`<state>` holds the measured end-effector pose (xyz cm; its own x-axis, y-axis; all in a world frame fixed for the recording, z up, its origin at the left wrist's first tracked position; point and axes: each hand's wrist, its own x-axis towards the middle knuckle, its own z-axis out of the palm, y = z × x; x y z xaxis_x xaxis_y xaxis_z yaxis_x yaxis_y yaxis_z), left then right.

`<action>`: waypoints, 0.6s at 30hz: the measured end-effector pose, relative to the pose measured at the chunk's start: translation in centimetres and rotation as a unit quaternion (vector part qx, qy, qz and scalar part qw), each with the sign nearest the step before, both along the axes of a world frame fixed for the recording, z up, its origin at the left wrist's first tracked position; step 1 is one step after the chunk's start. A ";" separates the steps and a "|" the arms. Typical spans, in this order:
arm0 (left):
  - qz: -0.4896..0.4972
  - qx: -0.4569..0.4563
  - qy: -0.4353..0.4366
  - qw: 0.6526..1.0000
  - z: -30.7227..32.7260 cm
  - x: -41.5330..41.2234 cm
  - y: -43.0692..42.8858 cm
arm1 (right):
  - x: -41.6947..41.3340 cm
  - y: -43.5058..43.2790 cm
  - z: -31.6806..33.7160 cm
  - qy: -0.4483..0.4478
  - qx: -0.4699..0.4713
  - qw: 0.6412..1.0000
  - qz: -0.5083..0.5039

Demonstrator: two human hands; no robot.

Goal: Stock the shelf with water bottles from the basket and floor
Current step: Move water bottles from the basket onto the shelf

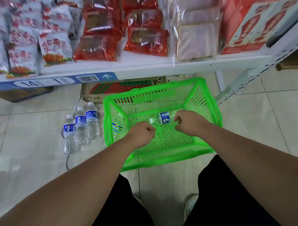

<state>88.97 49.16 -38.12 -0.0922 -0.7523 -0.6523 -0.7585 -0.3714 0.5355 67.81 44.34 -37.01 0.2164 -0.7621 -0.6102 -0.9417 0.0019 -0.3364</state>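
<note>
Reaches into green basket (165, 157) for water bottle (164, 118) lying flat inside.
Balls left hand (142, 132) empty at bottle's 7 o'clock; curls right hand (188, 123) over its base at 3 o'clock, grip impossible to confirm. Risks a half-hold letting thin plastic slip, or an elbow toppling three bottles (80, 127) standing on tiled floor (26, 143) at basket's 9 o'clock. Faces snack-crowded shelf (143, 68) at 12.

The tiled floor (26, 135) bears a green basket (164, 159), 3 upright water bottles (80, 126) just beside it, and a cardboard box (93, 96). The white shelf (160, 69) carries snack packets (97, 46).
</note>
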 end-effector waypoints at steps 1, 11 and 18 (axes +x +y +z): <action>0.001 0.001 0.000 1.000 -1.4 0.0 0.1 | 0.1 0.1 -1.6 0.002 0.005 1.000 0.000; -0.015 0.027 0.019 0.999 -6.2 -0.5 -1.6 | 2.5 -3.0 -9.6 0.045 -0.018 0.998 0.035; -0.039 0.033 0.018 0.999 -5.6 -0.2 -1.3 | 3.0 -3.4 -15.3 0.104 -0.021 0.990 0.093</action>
